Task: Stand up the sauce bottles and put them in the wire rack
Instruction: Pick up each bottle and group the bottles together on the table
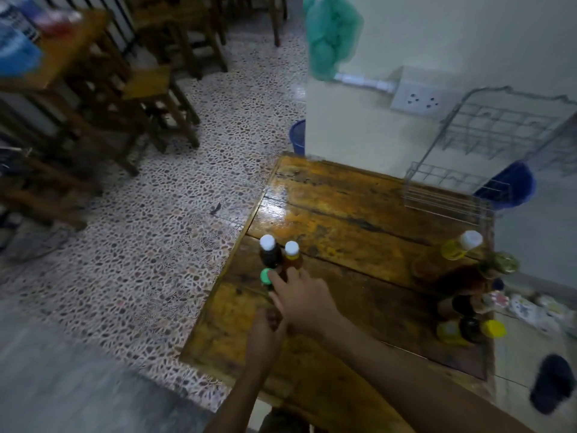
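Note:
A dark bottle with a white cap [269,253] and an amber bottle with a white cap [292,256] stand side by side near the table's left edge. Just in front of them is a green-capped bottle [266,276]. My right hand [304,300] reaches across and pinches its neck between forefinger and thumb. My left hand [265,335] is curled around its dark lower end, which is mostly hidden. More bottles cluster at the table's right edge, among them a yellow bottle with a white cap [462,245] and a yellow-capped bottle [493,329]. The wire rack [443,195] sits at the far right corner.
The wooden table [359,220] is glossy, with bare planks between the two bottle groups. A blue tub [512,185] sits behind the rack and a blue bin [298,135] by the pillar. Wooden chairs [150,98] stand on the pebbled floor to the left.

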